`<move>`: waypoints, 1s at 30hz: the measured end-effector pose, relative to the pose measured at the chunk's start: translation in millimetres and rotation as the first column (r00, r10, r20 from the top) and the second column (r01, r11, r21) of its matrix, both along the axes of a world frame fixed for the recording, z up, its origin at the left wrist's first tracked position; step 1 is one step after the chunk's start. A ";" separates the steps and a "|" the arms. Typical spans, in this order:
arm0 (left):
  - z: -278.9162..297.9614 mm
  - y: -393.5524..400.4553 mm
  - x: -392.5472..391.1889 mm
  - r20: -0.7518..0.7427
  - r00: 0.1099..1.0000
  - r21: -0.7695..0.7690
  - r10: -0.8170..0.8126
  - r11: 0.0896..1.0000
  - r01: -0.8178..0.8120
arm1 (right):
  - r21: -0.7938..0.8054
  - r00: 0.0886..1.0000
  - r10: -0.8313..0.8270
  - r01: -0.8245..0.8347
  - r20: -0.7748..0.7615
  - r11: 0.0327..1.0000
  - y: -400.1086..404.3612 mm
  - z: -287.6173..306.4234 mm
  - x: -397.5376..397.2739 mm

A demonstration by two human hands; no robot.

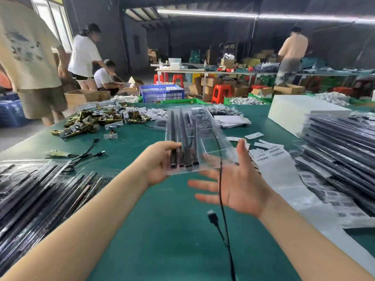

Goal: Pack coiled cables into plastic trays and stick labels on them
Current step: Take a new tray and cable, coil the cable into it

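Over green felt worktable [154, 230]: clear plastic blister tray [205, 151] with black rods, gripped by left hand [157, 161]. Right hand [237, 185] spread wide, empty. Loose black cable [222, 201] dangling, uncoiled. Packing step; next, probably coil and tuck in.

two bare forearms and hands, left hand [157, 163] and right hand [237, 185]; unsleeved, ringless.

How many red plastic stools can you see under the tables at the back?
3: two side by side under the far table's left end, one nearer among the cardboard boxes. Clutter further right may hide more.
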State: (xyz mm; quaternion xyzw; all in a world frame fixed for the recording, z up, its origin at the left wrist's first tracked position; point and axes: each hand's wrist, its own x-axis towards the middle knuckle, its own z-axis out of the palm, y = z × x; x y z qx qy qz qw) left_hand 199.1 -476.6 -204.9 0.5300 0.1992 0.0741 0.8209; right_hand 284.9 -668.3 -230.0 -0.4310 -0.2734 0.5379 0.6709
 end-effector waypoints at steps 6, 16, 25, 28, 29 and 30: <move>-24.6 36.0 21.9 -0.090 0.964 0.032 0.250 0.968 -0.248 | -0.311 0.826 -0.013 0.226 0.563 0.923 -33.3 -46.3 -33.2; -79.6 61.4 12.1 -0.319 0.919 0.115 0.231 0.972 -0.204 | -0.110 -0.057 0.252 0.791 0.966 0.602 -25.6 -5.6 36.8; -83.9 51.2 6.1 -0.491 0.655 0.866 0.574 0.241 0.437 | 0.098 -0.467 0.246 0.598 0.849 0.796 14.7 0.7 37.1; -68.9 20.0 14.4 -0.310 0.867 0.935 0.389 -0.042 0.353 | 0.091 -0.578 0.236 0.480 0.781 0.872 23.2 -4.7 27.1; -64.0 12.3 18.3 -0.269 0.953 0.962 0.140 0.090 0.258 | 0.071 -0.567 0.228 0.456 0.791 0.887 25.1 -6.2 24.6; -59.2 2.5 21.5 -0.220 0.969 0.913 -0.114 0.326 0.245 | 0.053 -0.540 0.211 0.432 0.815 0.900 26.2 -6.7 23.1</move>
